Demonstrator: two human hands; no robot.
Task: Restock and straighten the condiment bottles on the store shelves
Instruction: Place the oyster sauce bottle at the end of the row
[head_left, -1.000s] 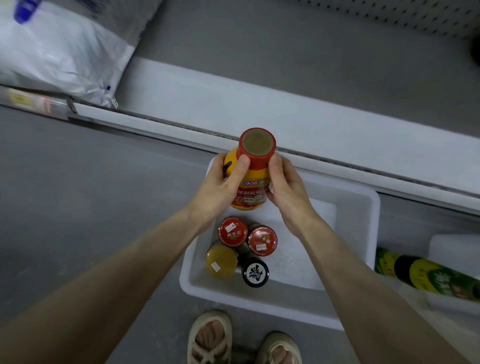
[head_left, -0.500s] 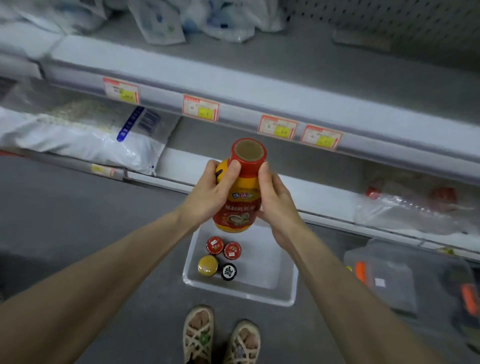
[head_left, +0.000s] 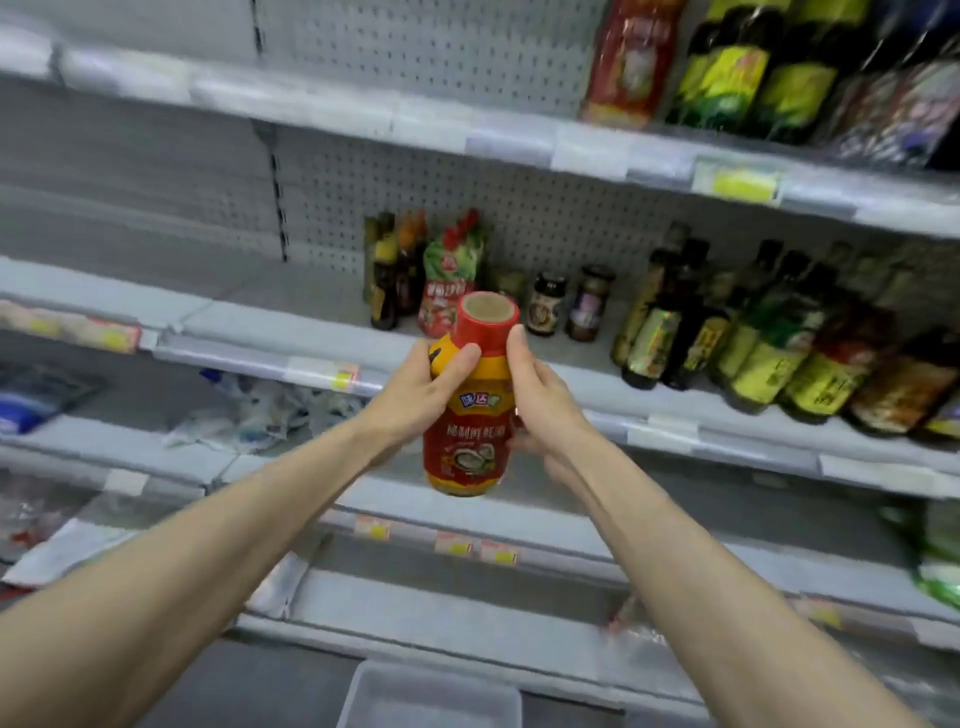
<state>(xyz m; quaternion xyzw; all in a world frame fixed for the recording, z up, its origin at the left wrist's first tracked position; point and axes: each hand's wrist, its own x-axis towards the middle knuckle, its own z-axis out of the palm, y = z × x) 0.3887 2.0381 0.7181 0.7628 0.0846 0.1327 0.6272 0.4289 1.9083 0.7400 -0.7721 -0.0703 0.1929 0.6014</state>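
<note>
Round-shouldered yellow plastic bottle (head_left: 466, 415), red-capped, in left hand (head_left: 415, 400) and right hand (head_left: 540, 402) grasp.

Grey metal shelving (head_left: 467, 618), several tiers. The middle shelf (head_left: 249, 306) runs behind the left hand (head_left: 415, 400) and right hand (head_left: 540, 400); its front price rail (head_left: 322, 371) sits just left of the left hand. A perforated back panel (head_left: 519, 208) rises above both hands. Yellow price tags (head_left: 452, 545) lie below them. Grey floor (head_left: 291, 691) shows lowest, under the left hand. Light dim, even; picture blurred.
</note>
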